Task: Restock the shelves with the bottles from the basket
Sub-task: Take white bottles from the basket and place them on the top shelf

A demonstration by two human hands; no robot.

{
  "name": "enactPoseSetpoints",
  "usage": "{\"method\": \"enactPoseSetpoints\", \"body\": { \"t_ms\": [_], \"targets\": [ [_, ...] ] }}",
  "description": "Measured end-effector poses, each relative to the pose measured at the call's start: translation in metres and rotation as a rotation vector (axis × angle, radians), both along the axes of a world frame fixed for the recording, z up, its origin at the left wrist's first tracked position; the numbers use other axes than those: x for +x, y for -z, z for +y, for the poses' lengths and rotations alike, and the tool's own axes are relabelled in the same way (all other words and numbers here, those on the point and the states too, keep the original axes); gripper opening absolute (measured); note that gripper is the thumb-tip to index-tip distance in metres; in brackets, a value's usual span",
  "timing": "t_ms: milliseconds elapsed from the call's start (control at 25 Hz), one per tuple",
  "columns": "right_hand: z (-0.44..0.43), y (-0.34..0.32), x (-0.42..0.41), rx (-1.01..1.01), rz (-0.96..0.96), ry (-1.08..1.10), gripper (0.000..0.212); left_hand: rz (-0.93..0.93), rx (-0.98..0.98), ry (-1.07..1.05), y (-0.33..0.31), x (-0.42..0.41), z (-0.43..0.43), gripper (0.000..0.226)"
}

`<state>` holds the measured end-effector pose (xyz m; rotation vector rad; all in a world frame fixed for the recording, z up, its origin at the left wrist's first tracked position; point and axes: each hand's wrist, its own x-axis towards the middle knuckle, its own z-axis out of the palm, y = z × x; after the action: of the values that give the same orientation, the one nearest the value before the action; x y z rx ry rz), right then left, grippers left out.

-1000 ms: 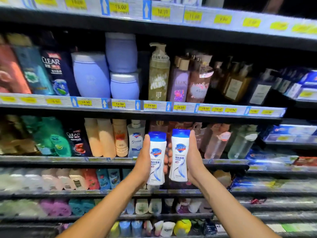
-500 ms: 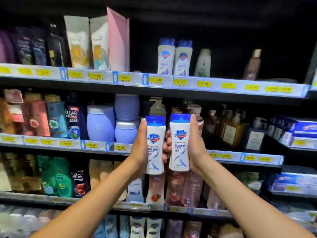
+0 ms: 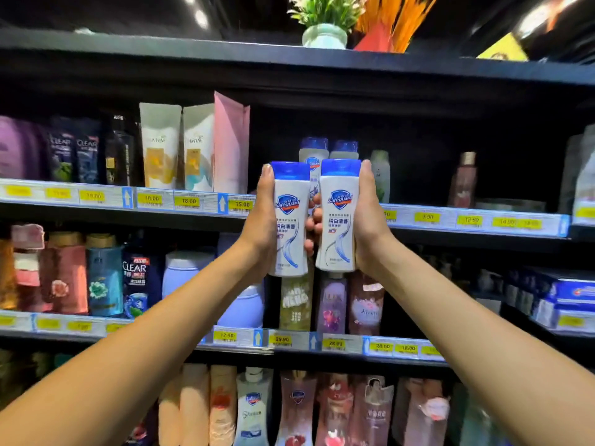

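I hold two white Safeguard bottles with blue caps upright, side by side, in front of the upper shelf (image 3: 450,220). My left hand (image 3: 262,226) grips the left bottle (image 3: 289,220) from its left side. The right bottle (image 3: 338,217) is gripped by my right hand (image 3: 367,220), fingers curled round its back. Just behind them on that shelf stand two matching blue-capped bottles (image 3: 314,149). The basket is out of view.
Pantene pouches (image 3: 161,146) and a pink pack (image 3: 230,143) stand left of the gap. A pale bottle (image 3: 380,175) and a brown bottle (image 3: 463,178) stand to the right, with dark open shelf space between them. Lower shelves are packed with bottles. A potted plant (image 3: 325,24) tops the unit.
Both hands have lifted the two bottles from the lower shelves up to the level of the upper shelf, and my view has tilted upward with them.
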<state>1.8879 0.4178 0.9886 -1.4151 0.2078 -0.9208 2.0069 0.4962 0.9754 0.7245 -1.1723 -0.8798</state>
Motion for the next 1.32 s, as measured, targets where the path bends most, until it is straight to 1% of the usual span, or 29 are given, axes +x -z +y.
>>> {"method": "enactPoseSetpoints", "body": {
  "t_ms": [120, 200, 240, 280, 320, 400, 440, 520, 560, 640, 760, 880, 1000, 1120, 1240, 1320],
  "targets": [
    [-0.010, -0.013, 0.007, -0.035, 0.000, 0.038, 0.095, -0.023, -0.011, -0.006, -0.013, 0.008, -0.003, 0.078],
    [-0.014, -0.018, 0.010, -0.052, 0.015, 0.008, 0.098, -0.038, -0.018, -0.017, -0.019, 0.012, -0.003, 0.079],
    [-0.014, -0.022, 0.010, -0.074, 0.029, 0.001, 0.100, -0.047, -0.014, -0.056, -0.021, 0.015, -0.004, 0.081],
    [-0.014, -0.026, 0.011, -0.117, 0.053, 0.023, 0.095, -0.051, -0.006, -0.115, -0.023, 0.021, -0.005, 0.082],
    [-0.013, -0.031, 0.010, -0.161, 0.078, 0.058, 0.081, -0.045, 0.003, -0.171, -0.024, 0.028, -0.006, 0.082],
    [-0.011, -0.047, 0.008, -0.212, 0.080, 0.104, 0.043, -0.016, 0.020, -0.216, -0.027, 0.042, -0.008, 0.083],
    [-0.012, -0.056, 0.007, -0.219, 0.061, 0.104, 0.035, 0.004, 0.028, -0.208, -0.027, 0.048, -0.009, 0.084],
    [-0.018, -0.076, 0.008, -0.268, 0.011, 0.106, 0.036, 0.031, 0.036, -0.183, -0.028, 0.056, -0.010, 0.085],
    [-0.021, -0.086, 0.009, -0.321, -0.001, 0.118, 0.031, 0.030, 0.039, -0.175, -0.029, 0.057, -0.010, 0.084],
    [-0.031, -0.102, 0.011, -0.474, 0.056, 0.196, 0.023, 0.018, 0.030, -0.157, -0.030, 0.059, -0.010, 0.084],
    [-0.044, -0.115, 0.013, -0.604, 0.125, 0.271, 0.027, 0.012, 0.013, -0.149, -0.031, 0.062, -0.012, 0.084],
    [-0.054, -0.115, 0.017, -0.651, 0.160, 0.322, 0.027, 0.007, 0.001, -0.136, -0.031, 0.062, -0.012, 0.083],
    [-0.064, -0.110, 0.020, -0.712, 0.192, 0.417, 0.027, -0.033, -0.023, -0.165, -0.029, 0.063, -0.015, 0.083],
    [-0.068, -0.104, 0.020, -0.723, 0.200, 0.479, 0.030, -0.059, -0.035, -0.181, -0.027, 0.065, -0.015, 0.083],
    [-0.071, -0.097, 0.020, -0.725, 0.218, 0.473, 0.037, -0.065, -0.044, -0.185, -0.026, 0.064, -0.015, 0.083],
    [-0.071, -0.091, 0.019, -0.727, 0.237, 0.481, 0.037, -0.062, -0.047, -0.186, -0.026, 0.064, -0.016, 0.083]
  ]
}}
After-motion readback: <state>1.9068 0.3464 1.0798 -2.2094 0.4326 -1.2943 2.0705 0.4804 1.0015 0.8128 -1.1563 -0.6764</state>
